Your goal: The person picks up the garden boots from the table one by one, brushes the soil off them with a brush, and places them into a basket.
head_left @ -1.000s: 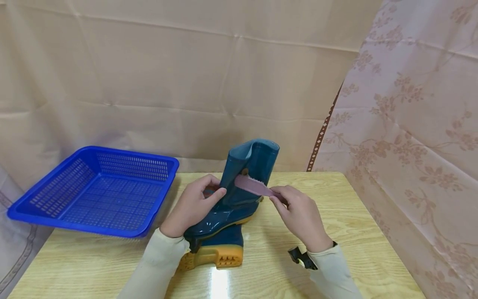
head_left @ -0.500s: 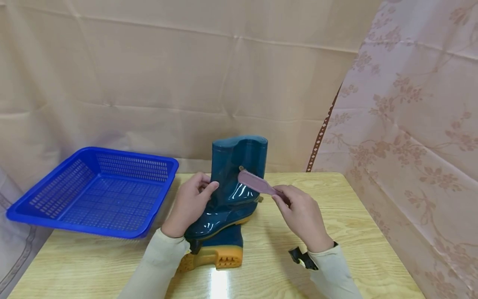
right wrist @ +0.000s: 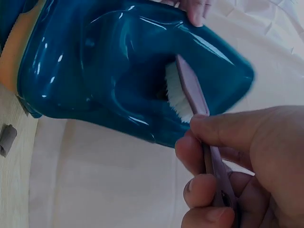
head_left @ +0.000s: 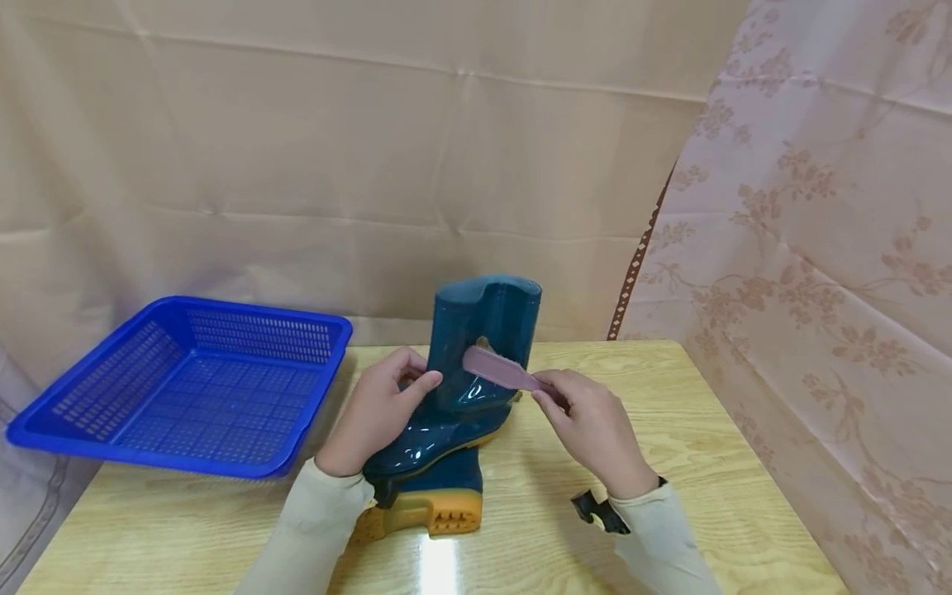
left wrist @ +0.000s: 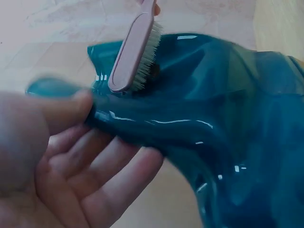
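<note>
A glossy teal rubber boot [head_left: 439, 417] with a yellow sole stands across a second boot [head_left: 446, 508], which lies with its yellow sole towards me. My left hand [head_left: 379, 405] holds the upper boot's shaft, thumb in front and fingers behind. My right hand [head_left: 595, 426] grips the handle of a mauve brush [head_left: 497, 368]. Its white bristles [right wrist: 176, 92] face the shaft, at or very near a dented part in the right wrist view. A brownish patch [head_left: 483, 342] shows on the shaft just above the brush head.
A blue perforated plastic basket [head_left: 278, 471] stands at the left of the wooden table [head_left: 669, 463]. Behind hangs a beige curtain [head_left: 372, 149], with a floral cloth [head_left: 825, 273] at the right. A small grey-brown piece [right wrist: 7, 139] lies near the boot's heel.
The boot's shaft swung from a rightward lean to upright, then partly back right. My left hand moved with it. The brush shifted slightly right, then back left, along the shaft.
</note>
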The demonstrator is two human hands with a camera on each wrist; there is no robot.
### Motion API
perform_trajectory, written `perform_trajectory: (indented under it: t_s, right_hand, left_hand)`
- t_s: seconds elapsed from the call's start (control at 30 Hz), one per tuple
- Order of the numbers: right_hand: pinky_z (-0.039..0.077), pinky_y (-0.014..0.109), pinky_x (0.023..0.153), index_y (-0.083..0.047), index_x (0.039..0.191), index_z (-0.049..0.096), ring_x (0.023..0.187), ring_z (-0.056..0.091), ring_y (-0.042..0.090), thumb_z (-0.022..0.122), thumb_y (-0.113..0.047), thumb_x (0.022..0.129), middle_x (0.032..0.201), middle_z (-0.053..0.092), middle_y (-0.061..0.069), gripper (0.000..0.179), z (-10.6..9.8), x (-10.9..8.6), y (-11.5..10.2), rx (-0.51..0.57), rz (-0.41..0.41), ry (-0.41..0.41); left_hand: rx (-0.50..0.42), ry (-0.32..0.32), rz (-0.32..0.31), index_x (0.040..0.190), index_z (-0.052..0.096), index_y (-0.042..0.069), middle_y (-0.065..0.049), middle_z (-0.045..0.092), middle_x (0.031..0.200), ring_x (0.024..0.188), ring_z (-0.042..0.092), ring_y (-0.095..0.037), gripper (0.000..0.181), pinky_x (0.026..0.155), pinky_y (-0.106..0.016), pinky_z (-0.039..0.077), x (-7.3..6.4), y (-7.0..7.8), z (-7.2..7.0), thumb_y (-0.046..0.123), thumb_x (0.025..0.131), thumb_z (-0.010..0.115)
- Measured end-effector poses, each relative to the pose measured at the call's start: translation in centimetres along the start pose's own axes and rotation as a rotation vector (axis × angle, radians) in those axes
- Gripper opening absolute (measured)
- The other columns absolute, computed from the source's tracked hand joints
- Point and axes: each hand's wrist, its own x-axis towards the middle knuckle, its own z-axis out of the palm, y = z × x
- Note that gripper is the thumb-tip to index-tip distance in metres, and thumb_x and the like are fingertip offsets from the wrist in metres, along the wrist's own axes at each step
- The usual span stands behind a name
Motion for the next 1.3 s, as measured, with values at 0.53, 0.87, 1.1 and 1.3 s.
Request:
perform_trajectory:
  t_s: [0.53,0.87,1.1,1.3]
  right_hand:
    - [0.043,0.027,0.056,-0.012,0.116,0.075,0.066,0.053,0.011,0.074,-0.017,0.097,0.088,0.068,-0.003,0.020,0.22,-0.37,-0.67,0.060,0.059,0.038]
    - [0.041,0.027,0.054,-0.012,0.115,0.075,0.063,0.051,0.010,0.073,-0.019,0.099,0.086,0.066,-0.004,0.018,0.20,-0.09,-0.54,0.053,0.039,0.049]
    - [0.040,0.027,0.053,-0.013,0.114,0.075,0.061,0.050,0.010,0.073,-0.019,0.099,0.084,0.066,-0.005,0.017,0.16,0.04,-0.41,0.051,0.046,0.041]
    - [0.040,0.026,0.052,-0.014,0.112,0.076,0.061,0.050,0.010,0.075,-0.018,0.097,0.081,0.064,-0.006,0.016,0.09,-0.02,-0.45,0.066,0.058,0.002]
  left_hand:
    - [-0.139,0.094,0.025,0.122,0.070,0.008,-0.007,0.074,0.106,0.093,0.071,-0.023,0.021,0.078,-0.037,0.063,-0.05,0.08,-0.38,0.016,0.103,0.065]
    - [-0.189,0.208,0.003,0.118,0.072,0.005,-0.012,0.075,0.102,0.085,0.071,-0.025,0.021,0.072,-0.029,0.062,0.10,-0.21,-0.83,0.015,0.100,0.070]
    - [-0.136,0.217,-0.007,0.118,0.073,0.007,-0.009,0.075,0.102,0.083,0.069,-0.023,0.022,0.072,-0.027,0.059,0.12,-0.16,-0.71,0.019,0.099,0.072]
    - [-0.051,0.131,0.037,0.119,0.073,0.010,-0.006,0.076,0.106,0.098,0.069,-0.023,0.022,0.086,-0.044,0.058,-0.06,0.24,-0.69,0.020,0.100,0.071]
